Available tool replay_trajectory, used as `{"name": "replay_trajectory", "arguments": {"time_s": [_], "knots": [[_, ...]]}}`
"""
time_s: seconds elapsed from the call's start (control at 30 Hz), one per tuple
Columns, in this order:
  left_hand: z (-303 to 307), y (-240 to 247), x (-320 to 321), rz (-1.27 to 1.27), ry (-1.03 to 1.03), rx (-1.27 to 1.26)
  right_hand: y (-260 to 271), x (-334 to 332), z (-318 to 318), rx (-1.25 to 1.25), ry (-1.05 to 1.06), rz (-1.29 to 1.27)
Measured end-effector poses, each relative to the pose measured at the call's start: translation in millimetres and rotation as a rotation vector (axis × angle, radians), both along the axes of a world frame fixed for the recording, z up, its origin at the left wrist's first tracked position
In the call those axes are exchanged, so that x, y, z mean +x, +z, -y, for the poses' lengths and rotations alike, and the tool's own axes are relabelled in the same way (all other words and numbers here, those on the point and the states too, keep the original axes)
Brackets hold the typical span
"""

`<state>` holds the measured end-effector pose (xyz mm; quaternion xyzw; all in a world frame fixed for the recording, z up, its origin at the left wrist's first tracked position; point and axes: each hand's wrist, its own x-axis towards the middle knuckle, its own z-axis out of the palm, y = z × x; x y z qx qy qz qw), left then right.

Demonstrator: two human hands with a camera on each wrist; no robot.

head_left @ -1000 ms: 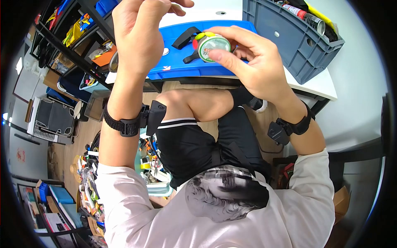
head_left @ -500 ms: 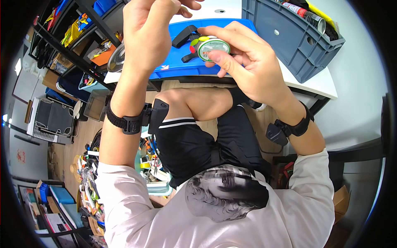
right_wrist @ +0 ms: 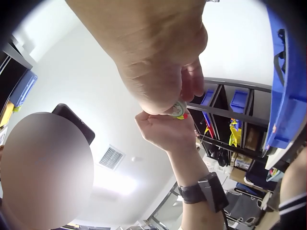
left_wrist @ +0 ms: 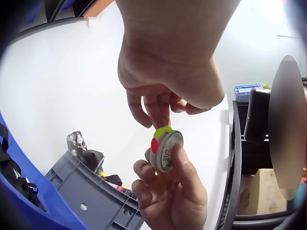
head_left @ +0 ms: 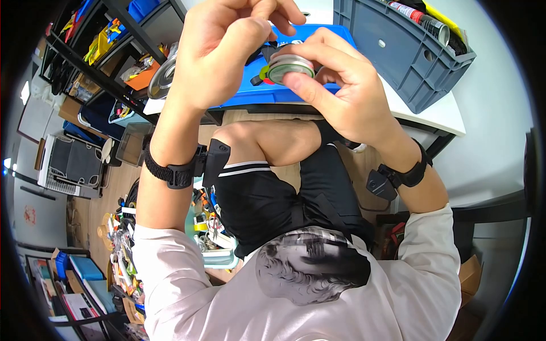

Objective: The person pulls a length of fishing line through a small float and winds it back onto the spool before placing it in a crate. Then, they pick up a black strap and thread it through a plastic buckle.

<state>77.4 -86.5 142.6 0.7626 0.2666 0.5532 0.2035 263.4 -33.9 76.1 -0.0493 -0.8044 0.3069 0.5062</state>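
Note:
In the head view my right hand [head_left: 347, 85] grips a small round disc-shaped thing [head_left: 284, 69] between thumb and fingers. It has a white label with a green rim, and yellow-green and red round spots on its edge, its face tilted edge-on to the head camera. The left wrist view shows the label of the disc [left_wrist: 171, 152] with printed characters, the thumb pressed on it. My left hand [head_left: 227, 45] is just above and left of it, fingers loosely bent. In the left wrist view, fingertips of the left hand [left_wrist: 163, 88] reach right at the yellow-green spot.
A blue tray [head_left: 250, 98] with black straps lies on the white table [head_left: 443, 113] behind the hands. To its right stands a grey crate [head_left: 392, 57] holding cans. Black shelving [head_left: 114, 62] with bins is at left; a bin of loose items [head_left: 219, 258] sits on the floor.
My left hand has moved right, closer to the disc and over part of the tray. The right hand has tipped the disc so its label face is seen more edge-on.

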Motion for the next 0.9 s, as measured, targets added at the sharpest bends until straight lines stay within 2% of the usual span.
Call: {"name": "replay_trajectory", "arguments": {"time_s": [0.03,0.1,0.13,0.2,0.23,0.33,0.4,0.47,0.57,0.63,0.7,0.77,0.9], "knots": [[-6,2,-11,-0.002,-0.001,-0.001,1,0,0,0.001,0.000,-0.006],[-24,10,-41,-0.573,-0.008,0.245,-1,-3,-1,0.001,-0.002,-0.016],[-15,11,-26,-0.575,-0.012,0.245,-6,-8,-5,-0.009,0.023,-0.069],[8,4,5,-0.108,0.033,0.030,-9,-11,-9,-0.022,0.043,-0.125],[9,5,6,-0.110,0.028,0.028,-8,-12,-9,-0.014,0.044,-0.129],[9,7,6,-0.162,0.043,0.060,-7,-15,-7,-0.066,0.062,-0.141],[7,8,7,-0.347,0.170,0.281,-7,-15,-4,-0.128,0.078,-0.149],[9,10,8,-0.339,0.157,0.228,-4,-13,3,-0.275,0.102,-0.160],[13,15,8,-0.386,0.161,0.147,-9,-19,-1,-0.248,0.165,-0.277],[11,17,4,-0.447,0.176,0.119,-11,-15,-3,-0.247,0.136,-0.231],[8,17,-2,-0.708,0.190,0.142,-10,-7,-7,-0.249,0.110,-0.184],[8,15,-2,-0.674,0.180,0.141,-5,4,-13,0.112,-0.045,0.054],[7,13,-3,-0.647,0.180,0.133,-12,1,-13,0.143,-0.061,-0.008]]}}
